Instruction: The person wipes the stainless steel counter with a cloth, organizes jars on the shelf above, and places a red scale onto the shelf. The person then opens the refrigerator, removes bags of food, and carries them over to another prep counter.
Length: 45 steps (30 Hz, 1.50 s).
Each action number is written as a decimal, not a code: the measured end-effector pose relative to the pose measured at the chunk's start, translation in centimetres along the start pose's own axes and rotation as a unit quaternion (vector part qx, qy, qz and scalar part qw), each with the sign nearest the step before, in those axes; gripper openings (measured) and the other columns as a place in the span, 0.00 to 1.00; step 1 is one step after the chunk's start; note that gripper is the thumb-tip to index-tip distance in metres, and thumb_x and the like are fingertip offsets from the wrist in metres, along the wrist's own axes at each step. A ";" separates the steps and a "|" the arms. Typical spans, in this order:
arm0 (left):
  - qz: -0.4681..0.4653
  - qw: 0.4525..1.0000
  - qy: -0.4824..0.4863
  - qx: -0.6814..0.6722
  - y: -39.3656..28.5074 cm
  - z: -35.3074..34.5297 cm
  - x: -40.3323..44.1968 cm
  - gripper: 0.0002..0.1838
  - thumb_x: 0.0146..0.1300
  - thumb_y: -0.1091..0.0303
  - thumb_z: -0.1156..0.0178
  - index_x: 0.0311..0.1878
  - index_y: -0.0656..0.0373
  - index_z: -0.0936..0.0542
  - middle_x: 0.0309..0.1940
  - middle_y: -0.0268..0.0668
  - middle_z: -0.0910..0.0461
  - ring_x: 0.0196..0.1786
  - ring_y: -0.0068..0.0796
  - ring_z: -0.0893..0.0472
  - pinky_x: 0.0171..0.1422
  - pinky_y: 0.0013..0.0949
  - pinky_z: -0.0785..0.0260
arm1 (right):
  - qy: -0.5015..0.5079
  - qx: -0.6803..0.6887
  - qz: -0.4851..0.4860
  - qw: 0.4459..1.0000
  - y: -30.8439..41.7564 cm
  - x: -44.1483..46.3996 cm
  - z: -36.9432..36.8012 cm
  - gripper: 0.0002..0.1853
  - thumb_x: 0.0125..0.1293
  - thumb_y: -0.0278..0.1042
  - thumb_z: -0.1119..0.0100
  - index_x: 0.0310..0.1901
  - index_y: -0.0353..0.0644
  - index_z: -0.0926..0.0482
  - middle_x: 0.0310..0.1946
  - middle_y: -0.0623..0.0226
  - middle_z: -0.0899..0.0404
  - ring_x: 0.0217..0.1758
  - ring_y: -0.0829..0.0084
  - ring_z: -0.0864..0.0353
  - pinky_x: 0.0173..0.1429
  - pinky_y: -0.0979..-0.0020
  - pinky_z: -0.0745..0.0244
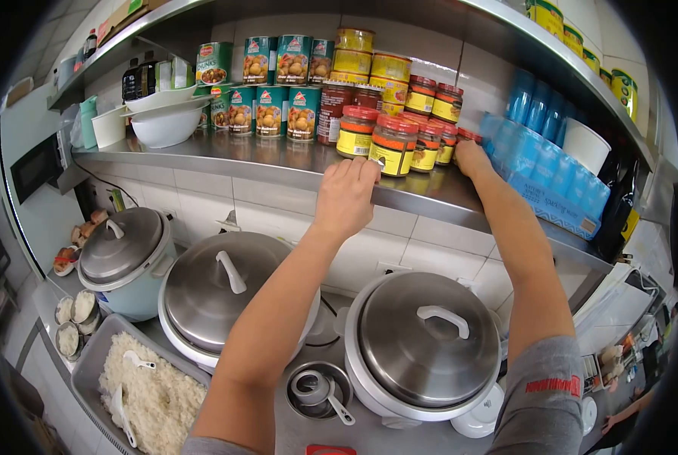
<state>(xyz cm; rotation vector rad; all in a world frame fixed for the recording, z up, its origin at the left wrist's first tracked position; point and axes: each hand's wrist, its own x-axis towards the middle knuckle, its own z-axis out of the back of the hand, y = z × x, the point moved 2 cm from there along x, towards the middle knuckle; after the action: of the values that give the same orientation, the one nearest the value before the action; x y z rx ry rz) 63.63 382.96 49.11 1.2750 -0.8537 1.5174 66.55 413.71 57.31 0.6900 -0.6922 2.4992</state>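
Lidded rice cookers (122, 246) hid their contents; the grey tub (88, 371) held cooked rice (160, 379). The left hand (347, 193) showed curled fingers at the shelf (278, 168) edge, beside red-lidded jars (395, 145), mostly grouped upright. The right hand (471, 158) reached an outlying jar (469, 136), apparently unaligned. Neither grip could be determined.

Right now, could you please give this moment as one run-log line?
left hand: at shelf edge, by red-lidded jars | right hand: at rightmost jar, grip unclear | beside it: blue bottle pack | below: lidded cookers, rice tub
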 end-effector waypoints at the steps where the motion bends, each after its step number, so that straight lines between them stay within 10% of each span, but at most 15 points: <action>1: 0.002 1.000 -0.001 -0.001 0.0 0.0 0.1 0.15 0.38 0.80 0.43 0.32 0.53 0.32 0.27 0.32 0.30 0.35 0.34 0.28 0.41 0.36 0.40 | 0.003 -0.004 0.004 1.000 0.2 -0.1 0.3 0.12 0.58 0.25 0.54 0.37 0.33 0.20 0.39 0.48 0.21 0.43 0.55 0.19 0.47 0.60 0.23; 18: 0.003 0.999 -0.034 -0.015 -0.1 -0.7 -0.1 0.15 0.39 0.81 0.44 0.31 0.53 0.32 0.26 0.32 0.30 0.35 0.34 0.28 0.40 0.36 0.40 | 0.113 -0.036 0.038 0.992 -1.0 1.9 -2.4 0.14 0.58 0.23 0.53 0.44 0.34 0.22 0.45 0.47 0.23 0.49 0.56 0.22 0.50 0.61 0.25; 29: 0.012 0.999 -0.043 -0.003 -0.1 -0.8 -0.1 0.14 0.39 0.80 0.43 0.30 0.52 0.32 0.26 0.32 0.31 0.34 0.34 0.28 0.40 0.36 0.41 | 0.006 -0.015 0.005 1.000 0.2 -0.5 -1.2 0.13 0.57 0.26 0.53 0.40 0.32 0.21 0.39 0.48 0.21 0.46 0.54 0.21 0.50 0.61 0.25; 38: 0.016 0.999 -0.036 0.007 -0.3 -1.0 -0.2 0.17 0.35 0.83 0.43 0.30 0.53 0.32 0.27 0.32 0.30 0.35 0.36 0.28 0.40 0.36 0.42 | 0.194 -0.070 0.094 0.974 0.6 -0.3 -1.0 0.14 0.54 0.28 0.53 0.38 0.33 0.19 0.44 0.51 0.22 0.52 0.58 0.24 0.62 0.56 0.45; 42: 0.015 0.999 -0.027 0.016 -0.3 -0.9 -0.1 0.17 0.35 0.82 0.42 0.30 0.53 0.32 0.27 0.32 0.30 0.35 0.36 0.28 0.40 0.36 0.41 | 0.202 -0.101 0.107 0.968 0.8 0.2 -1.2 0.15 0.54 0.28 0.53 0.40 0.36 0.19 0.45 0.52 0.22 0.51 0.58 0.23 0.58 0.58 0.37; 45: 0.013 0.999 -0.024 0.024 -0.3 -1.0 -0.2 0.17 0.36 0.81 0.42 0.30 0.53 0.33 0.26 0.32 0.31 0.34 0.36 0.28 0.40 0.36 0.41 | -0.005 0.138 -0.136 0.981 -1.5 1.0 -0.4 0.15 0.57 0.31 0.51 0.42 0.36 0.20 0.44 0.52 0.22 0.45 0.55 0.20 0.48 0.62 0.27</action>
<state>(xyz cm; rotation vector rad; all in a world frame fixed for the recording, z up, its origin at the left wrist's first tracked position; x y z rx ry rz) 63.58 383.98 48.71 1.3455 -0.8724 1.5414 66.51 415.38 58.09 0.8330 -0.2332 2.3563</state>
